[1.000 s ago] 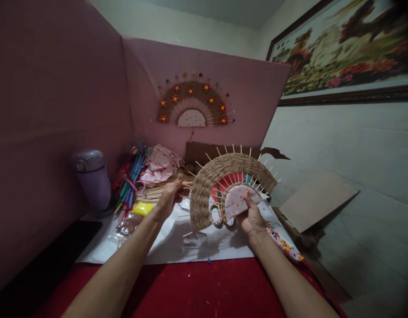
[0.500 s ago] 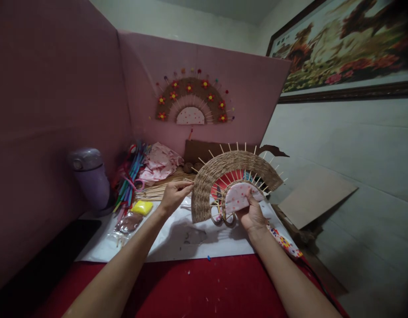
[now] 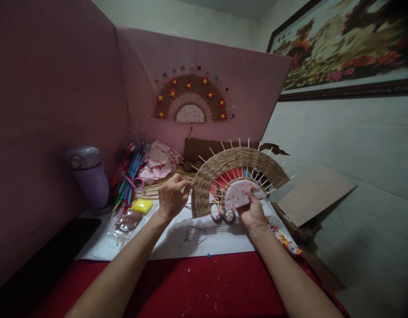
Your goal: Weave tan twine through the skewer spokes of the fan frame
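Note:
A half-round woven fan [image 3: 237, 161] of brown cord on wooden sticks is held upright above the white sheet [image 3: 177, 240]. My right hand [image 3: 253, 214] is closed on its spotted pink fabric centre [image 3: 239, 194] from below. My left hand [image 3: 171, 196] pinches the fan's left edge, where a stick end pokes out. Scissors [image 3: 220, 212] with round handles lie just under the fan, partly hidden by it.
A finished fan with red flowers [image 3: 190, 99] hangs on the pink board. A purple flask [image 3: 88, 176] stands at the left. Coloured strips [image 3: 129, 176], pink cloth [image 3: 159, 161], a stick bundle [image 3: 154, 190] and a yellow packet [image 3: 141, 206] lie behind. Cardboard [image 3: 315, 194] lies at the right.
The fan has tilted from leaning left to nearly level and risen a little. My left hand closed from open fingers into a pinch on the fan's left edge.

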Demonstrator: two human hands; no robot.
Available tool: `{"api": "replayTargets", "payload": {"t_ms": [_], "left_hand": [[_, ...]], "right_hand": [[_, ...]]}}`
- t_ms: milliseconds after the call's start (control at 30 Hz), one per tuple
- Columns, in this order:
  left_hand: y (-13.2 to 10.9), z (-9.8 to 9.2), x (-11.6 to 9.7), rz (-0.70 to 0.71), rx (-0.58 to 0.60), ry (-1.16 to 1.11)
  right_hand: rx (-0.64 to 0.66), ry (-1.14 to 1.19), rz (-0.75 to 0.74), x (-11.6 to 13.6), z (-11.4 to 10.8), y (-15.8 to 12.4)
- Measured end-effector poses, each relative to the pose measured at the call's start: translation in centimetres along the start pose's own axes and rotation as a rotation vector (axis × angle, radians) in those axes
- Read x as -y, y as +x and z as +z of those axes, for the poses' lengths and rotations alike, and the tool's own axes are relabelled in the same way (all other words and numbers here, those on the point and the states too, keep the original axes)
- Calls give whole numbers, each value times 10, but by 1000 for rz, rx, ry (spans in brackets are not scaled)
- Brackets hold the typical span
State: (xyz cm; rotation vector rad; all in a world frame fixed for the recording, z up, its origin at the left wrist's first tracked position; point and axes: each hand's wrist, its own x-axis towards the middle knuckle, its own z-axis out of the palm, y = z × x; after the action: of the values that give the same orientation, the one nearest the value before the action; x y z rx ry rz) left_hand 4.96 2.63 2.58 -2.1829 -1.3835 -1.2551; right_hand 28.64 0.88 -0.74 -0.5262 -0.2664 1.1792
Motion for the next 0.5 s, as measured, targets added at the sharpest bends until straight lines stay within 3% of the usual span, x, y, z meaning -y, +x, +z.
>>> {"api": "replayTargets", "payload": {"t_ms": [200,500], "left_hand": [[-3,-1,-6,128,-54,201],[-6,10,3,224,-30,-6]], "right_hand": [[-10,10,-38,1,3,-2],[31,21,-67,2,-2,5]]}}
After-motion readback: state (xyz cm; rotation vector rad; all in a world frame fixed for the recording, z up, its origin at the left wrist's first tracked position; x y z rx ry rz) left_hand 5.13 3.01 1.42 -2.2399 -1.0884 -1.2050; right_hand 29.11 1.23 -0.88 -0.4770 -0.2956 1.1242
